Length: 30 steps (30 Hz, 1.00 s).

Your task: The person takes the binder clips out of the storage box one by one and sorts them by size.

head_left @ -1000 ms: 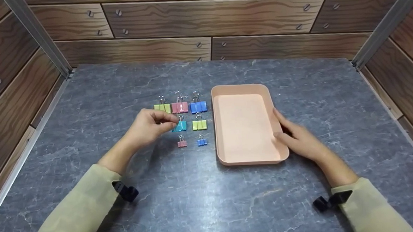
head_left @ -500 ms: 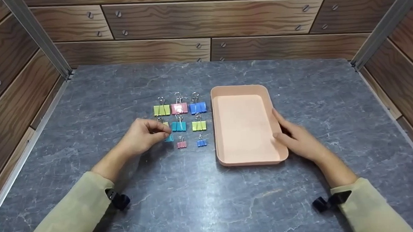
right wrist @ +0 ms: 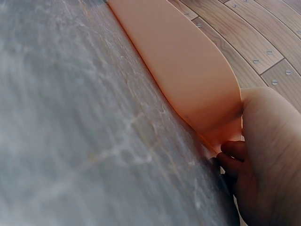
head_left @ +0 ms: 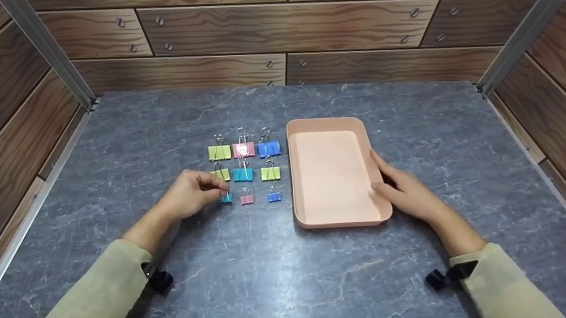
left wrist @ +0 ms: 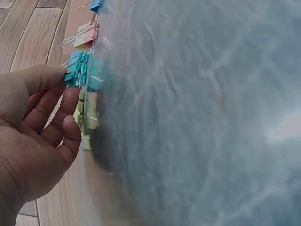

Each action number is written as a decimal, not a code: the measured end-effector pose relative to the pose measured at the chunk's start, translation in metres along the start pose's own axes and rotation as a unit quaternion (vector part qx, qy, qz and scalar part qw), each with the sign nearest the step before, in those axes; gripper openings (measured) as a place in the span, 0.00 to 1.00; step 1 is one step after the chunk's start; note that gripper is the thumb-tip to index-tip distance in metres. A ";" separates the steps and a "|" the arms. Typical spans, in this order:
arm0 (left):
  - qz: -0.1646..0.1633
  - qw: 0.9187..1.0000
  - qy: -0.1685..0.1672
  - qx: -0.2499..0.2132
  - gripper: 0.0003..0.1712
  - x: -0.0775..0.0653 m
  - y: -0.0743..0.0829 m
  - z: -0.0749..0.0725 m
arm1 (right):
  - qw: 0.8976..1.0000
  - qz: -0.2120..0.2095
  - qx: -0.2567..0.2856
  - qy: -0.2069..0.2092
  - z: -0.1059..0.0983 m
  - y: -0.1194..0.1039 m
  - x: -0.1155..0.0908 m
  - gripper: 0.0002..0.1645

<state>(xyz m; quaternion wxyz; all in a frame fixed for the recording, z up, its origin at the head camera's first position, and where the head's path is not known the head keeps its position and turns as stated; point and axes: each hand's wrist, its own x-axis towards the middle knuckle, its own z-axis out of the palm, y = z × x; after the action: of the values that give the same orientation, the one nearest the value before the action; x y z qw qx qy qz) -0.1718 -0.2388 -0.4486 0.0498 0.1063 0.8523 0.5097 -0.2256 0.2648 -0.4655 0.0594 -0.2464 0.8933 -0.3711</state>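
Observation:
My left hand point(head_left: 193, 195) pinches a small teal binder clip point(head_left: 226, 198) by its handles, at the left end of the nearest row. In the left wrist view, thumb and forefinger meet on the teal clip. Beside it in that row lie a small pink clip point(head_left: 247, 199) and a small blue clip point(head_left: 274, 197). Just beyond the fingers is a yellow-green clip point(head_left: 222, 175), partly covered by them. My right hand point(head_left: 406, 191) grips the right wall of a peach tray point(head_left: 343, 221), thumb over the rim and fingers along the outside.
In the middle row are a teal clip point(head_left: 243, 174) and a yellow-green clip point(head_left: 270, 173). Larger clips form the far row: yellow-green point(head_left: 219, 153), pink point(head_left: 243, 150) and blue point(head_left: 269, 149). Wood-patterned panels point(head_left: 208, 29) wall in the grey marbled tabletop point(head_left: 279, 275).
My left hand has moved left and nearer to me, from over the middle-row teal clip to the nearest row's left end. The right hand stays on the tray.

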 end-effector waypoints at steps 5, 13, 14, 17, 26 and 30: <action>-0.004 1.000 0.002 -0.001 0.05 -0.004 -0.004 0.000 | 1.000 -0.005 -0.002 -0.001 0.001 0.000 0.001 0.43; -0.009 1.000 0.007 0.003 0.05 -0.004 -0.004 0.001 | 1.000 -0.009 -0.005 0.002 -0.001 0.000 0.003 0.44; -0.007 1.000 0.008 0.002 0.05 -0.004 -0.004 0.001 | 1.000 -0.009 -0.006 0.003 -0.001 0.000 0.003 0.44; 0.005 1.000 0.006 -0.003 0.05 -0.003 -0.002 0.002 | 1.000 -0.008 -0.004 0.004 -0.003 0.000 0.003 0.44; 0.005 0.999 0.040 0.005 0.10 -0.010 0.006 -0.007 | 1.000 0.003 0.008 0.016 -0.003 -0.002 0.001 0.44; 0.001 0.996 0.080 0.049 0.16 -0.017 0.012 -0.015 | 0.999 0.001 -0.022 0.030 -0.011 -0.007 0.002 0.45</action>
<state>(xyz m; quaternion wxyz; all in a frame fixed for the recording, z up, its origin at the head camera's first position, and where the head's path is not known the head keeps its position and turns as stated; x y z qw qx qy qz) -0.1563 -0.2507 -0.4316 -0.0245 0.0679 0.8775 0.4742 -0.2281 0.2664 -0.4530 0.0275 -0.2352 0.9029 -0.3589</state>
